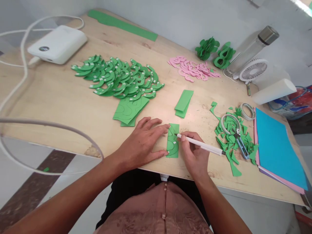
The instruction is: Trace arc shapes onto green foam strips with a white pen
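Observation:
On the wooden table, a small green paper strip (173, 150) with curved pen lines lies in front of me. My left hand (141, 143) rests beside it, fingers spread, the fingertips and thumb touching its left edge. In my right hand (195, 152) is a white pen (207, 146), its tip at the strip's upper right part. Beyond the strip lie folded green papers (184, 101). Larger green sheets with drawn curves (129, 112) lie to the left, partly under a heap of green curved cutouts (117, 78) with small white pieces on them.
Pink cutouts (192, 69), green paper shapes (206, 48), a bottle (251, 48) and a small fan (253, 70) are at the back. Scissors (241, 144) and tape rolls (248, 111) lie among scraps at right, beside blue sheets (280, 146). A white device (58, 44) with cables sits left.

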`<state>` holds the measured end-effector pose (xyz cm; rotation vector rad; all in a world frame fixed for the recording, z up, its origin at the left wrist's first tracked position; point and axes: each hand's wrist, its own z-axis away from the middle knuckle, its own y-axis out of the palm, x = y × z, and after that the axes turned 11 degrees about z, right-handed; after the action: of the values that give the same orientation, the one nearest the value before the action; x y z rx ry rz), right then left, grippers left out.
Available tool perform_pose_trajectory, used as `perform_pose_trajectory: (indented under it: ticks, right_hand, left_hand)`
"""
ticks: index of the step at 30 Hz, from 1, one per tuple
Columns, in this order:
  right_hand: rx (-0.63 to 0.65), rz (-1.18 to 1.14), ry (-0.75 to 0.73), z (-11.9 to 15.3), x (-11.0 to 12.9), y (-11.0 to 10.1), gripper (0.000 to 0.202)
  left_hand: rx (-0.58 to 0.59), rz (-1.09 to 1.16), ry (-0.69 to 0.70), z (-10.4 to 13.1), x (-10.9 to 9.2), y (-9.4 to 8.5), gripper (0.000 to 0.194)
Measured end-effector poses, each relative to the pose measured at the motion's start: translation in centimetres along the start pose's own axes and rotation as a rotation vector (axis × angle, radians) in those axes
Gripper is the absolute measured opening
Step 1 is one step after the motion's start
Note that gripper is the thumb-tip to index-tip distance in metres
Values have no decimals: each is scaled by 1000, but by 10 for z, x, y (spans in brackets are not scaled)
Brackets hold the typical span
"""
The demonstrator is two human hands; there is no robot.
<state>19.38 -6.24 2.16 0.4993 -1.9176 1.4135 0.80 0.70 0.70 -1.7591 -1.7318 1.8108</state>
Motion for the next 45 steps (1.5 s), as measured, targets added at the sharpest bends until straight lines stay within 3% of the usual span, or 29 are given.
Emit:
perform_pose_trajectory:
  ticks: [14,24,31,34,42,45]
  right_hand:
    - [36,-20,16,1,-5,3,13]
    - [58,-18,-2,17,6,-11,13]
    - [97,148,-254,26,7,-15,18]
    - [98,189,-295,27,7,-15,19]
    - [67,-9,-57,26,3,-9,16]
    - [57,-21,-40,25,4,-5,14]
  left_hand:
    - [-9,-6,12,-1,0,0,55]
    - [-6,-15,2,-1,0,1,59]
    - [-16,-25,-5,-1,0,1,58]
    - [-15,-38,6,0,0,1,57]
    - [-16,-8,4,-1,2,3,57]
    - [-6,-2,-6,-1,2,3,56]
